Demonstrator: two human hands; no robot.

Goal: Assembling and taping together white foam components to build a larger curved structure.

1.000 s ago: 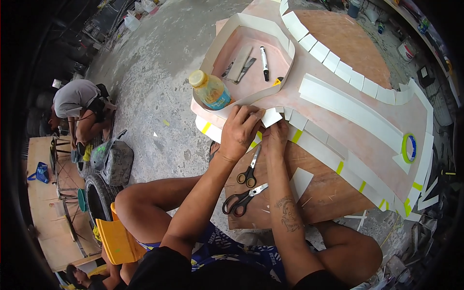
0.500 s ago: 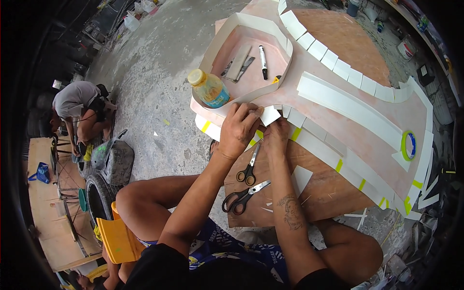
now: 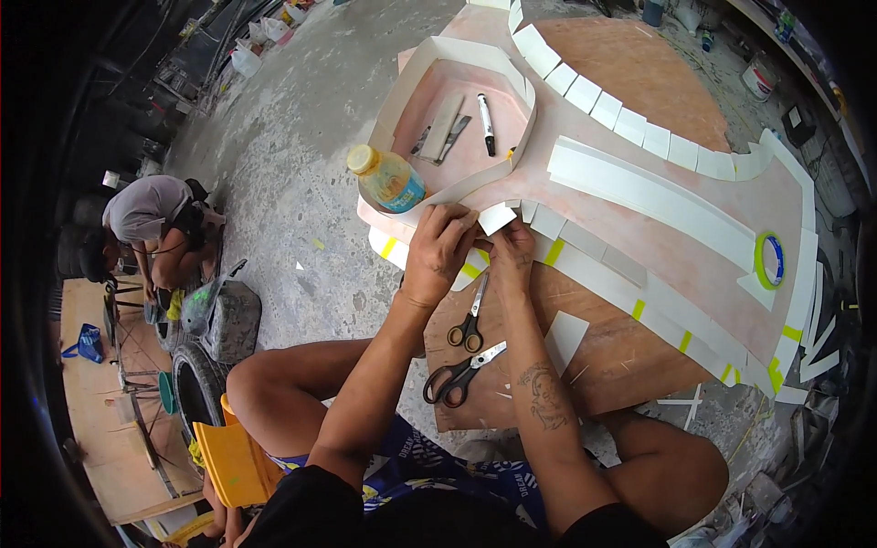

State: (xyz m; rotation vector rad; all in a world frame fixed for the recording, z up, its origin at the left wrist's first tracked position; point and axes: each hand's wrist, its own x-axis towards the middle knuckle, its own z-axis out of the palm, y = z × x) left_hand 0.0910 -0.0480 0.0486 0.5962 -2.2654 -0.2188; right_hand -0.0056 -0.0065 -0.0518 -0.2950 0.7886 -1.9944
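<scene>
My left hand (image 3: 437, 256) is closed, its thumb and fingertips pinching at the left side of a small white card piece (image 3: 496, 218). My right hand (image 3: 510, 258) comes up from below, with bent fingers at the lower edge of the same piece. The card stands at the near curved edge of a large pinkish panel (image 3: 512, 183), in line with a row of white card tabs (image 3: 548, 222). Some fingertips are hidden behind the card. Just left of it, a yellow-capped bottle (image 3: 391, 181) leans by the panel's raised rim. Two pairs of scissors (image 3: 468, 331) (image 3: 461, 374) lie below my hands.
A black-and-white marker (image 3: 486, 125) and flat scrapers (image 3: 443, 128) lie inside the rimmed recess. A yellow-green tape roll (image 3: 769, 260) rests on the panel at right. At left, another person (image 3: 155, 215) crouches near a tire (image 3: 201, 388) and a yellow plastic seat (image 3: 233, 461).
The whole scene has shifted slightly in view as my head moved. Both hands stay at the white card piece, which is tilted a little differently between them.
</scene>
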